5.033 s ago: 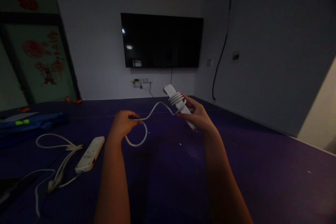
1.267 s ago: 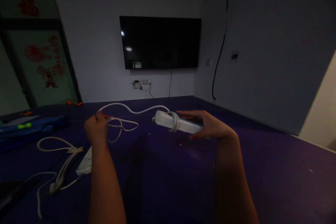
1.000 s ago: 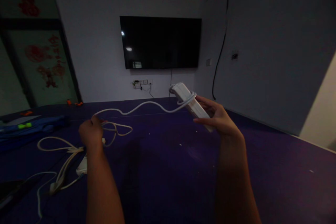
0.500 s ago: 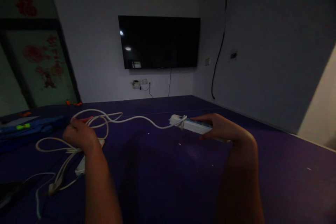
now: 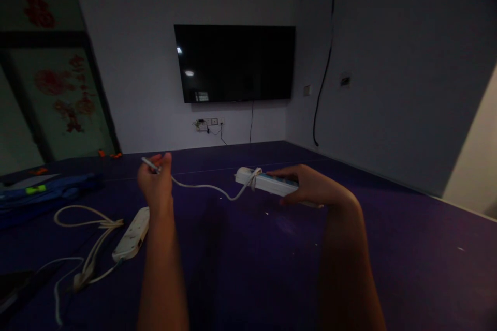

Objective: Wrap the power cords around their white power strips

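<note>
My right hand [image 5: 312, 186] is closed around a white power strip [image 5: 267, 182] with blue sockets, tilted above the purple surface. A white cord [image 5: 202, 186] is wound about the strip's left end. From there it sags across to my left hand [image 5: 156, 178], which is closed on the cord. A short pale piece pokes out past the fingers of that hand; whether it is folded cord or a plug I cannot tell. Below and left of this hand lies a second white power strip [image 5: 132, 235], beside its bundled cord [image 5: 97, 240].
Blue cloth [image 5: 66, 186] with a yellow-green patch lies at the left. A thin white cable [image 5: 58, 289] and a dark object [image 5: 15, 284] are at the lower left. A television [image 5: 236, 64] hangs on the far wall, and a black cable [image 5: 324, 83] dangles at the right.
My left hand has moved right and up, and the loose cord loops by it no longer show. My right hand and the strip have shifted slightly left. The second strip is less covered.
</note>
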A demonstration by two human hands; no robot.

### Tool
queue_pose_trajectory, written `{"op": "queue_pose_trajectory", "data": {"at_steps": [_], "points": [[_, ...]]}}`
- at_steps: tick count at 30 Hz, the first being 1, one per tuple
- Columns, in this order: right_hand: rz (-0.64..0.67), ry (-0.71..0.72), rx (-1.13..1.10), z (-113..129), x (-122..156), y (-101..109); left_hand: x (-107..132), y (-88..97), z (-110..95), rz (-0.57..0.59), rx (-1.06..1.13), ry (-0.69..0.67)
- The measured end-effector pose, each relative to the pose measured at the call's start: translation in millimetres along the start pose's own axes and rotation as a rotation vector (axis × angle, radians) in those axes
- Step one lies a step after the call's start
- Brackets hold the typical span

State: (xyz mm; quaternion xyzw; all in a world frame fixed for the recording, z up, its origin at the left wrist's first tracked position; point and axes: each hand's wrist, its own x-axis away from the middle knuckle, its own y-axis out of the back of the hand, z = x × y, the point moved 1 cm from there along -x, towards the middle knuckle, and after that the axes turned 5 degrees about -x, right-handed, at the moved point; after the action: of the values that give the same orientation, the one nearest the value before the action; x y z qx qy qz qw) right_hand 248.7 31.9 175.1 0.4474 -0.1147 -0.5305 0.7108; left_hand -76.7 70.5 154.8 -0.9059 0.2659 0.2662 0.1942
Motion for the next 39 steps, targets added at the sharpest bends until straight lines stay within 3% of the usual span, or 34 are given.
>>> {"op": "queue_pose_trajectory", "data": {"at_steps": [7, 15, 22, 27, 34, 39], "points": [[-0.303, 0.114, -0.116, -6.9, -10.1, -1.5, 39.6, -30.4, -34.4, 0.383, 0.164, 0.108], [-0.514, 0.089, -0.091, 2.6, -20.1, -12.6, 77.3, -56.7, -35.0, 0.823, 0.089, 0.155], [-0.630, -0.045, 0.090, 21.1, -28.4, -30.9, 107.5, -75.5, -30.8, 0.897, 0.062, 0.077], [-0.687, -0.114, 0.200, 23.1, -29.6, -32.3, 105.5, -72.9, -35.4, 0.920, 0.128, 0.081], [-0.683, -0.094, 0.226, 20.9, -33.6, -34.5, 109.2, -69.3, -43.6, 1.108, 0.122, 0.053], [-0.663, -0.095, 0.224, 19.7, -36.2, -36.4, 111.4, -70.3, -43.8, 1.146, 0.178, 0.065]]}}
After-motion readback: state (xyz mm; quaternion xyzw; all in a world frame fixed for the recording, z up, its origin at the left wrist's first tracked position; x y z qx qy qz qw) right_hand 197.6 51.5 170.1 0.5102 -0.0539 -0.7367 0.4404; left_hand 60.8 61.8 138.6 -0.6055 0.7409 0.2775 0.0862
